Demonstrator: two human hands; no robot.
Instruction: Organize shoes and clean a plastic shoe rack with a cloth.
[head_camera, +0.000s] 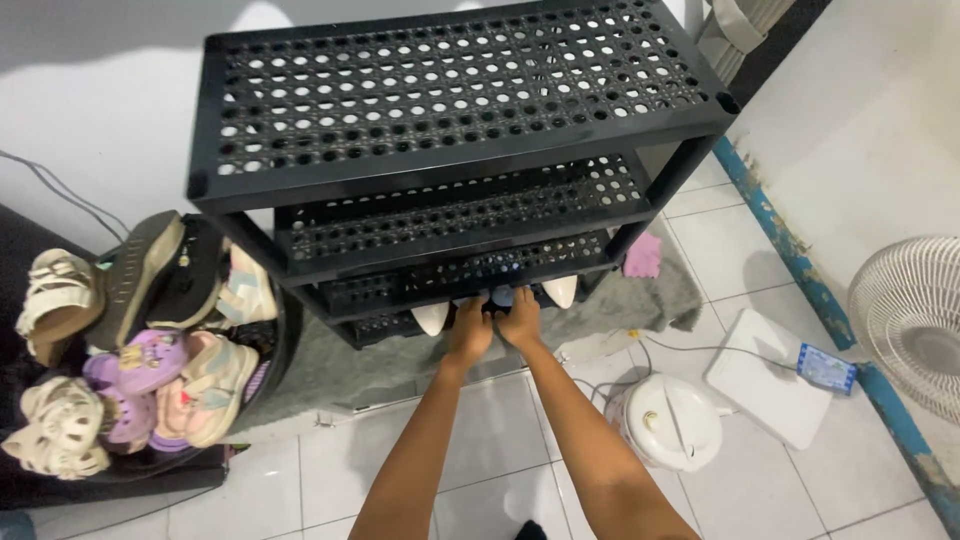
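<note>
Hands: your left hand and right hand reach side by side under the black rack, at its lowest shelf | white shoes lie there, just outboard of each hand, toes toward you | grip: fingers hidden by the shelf edge, can't tell | blue item between hands unclear.

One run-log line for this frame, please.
left hand and right hand: at white shoes on lowest tier | black perforated shoe rack: upper tiers bare | basket of sandals: left of rack
</note>
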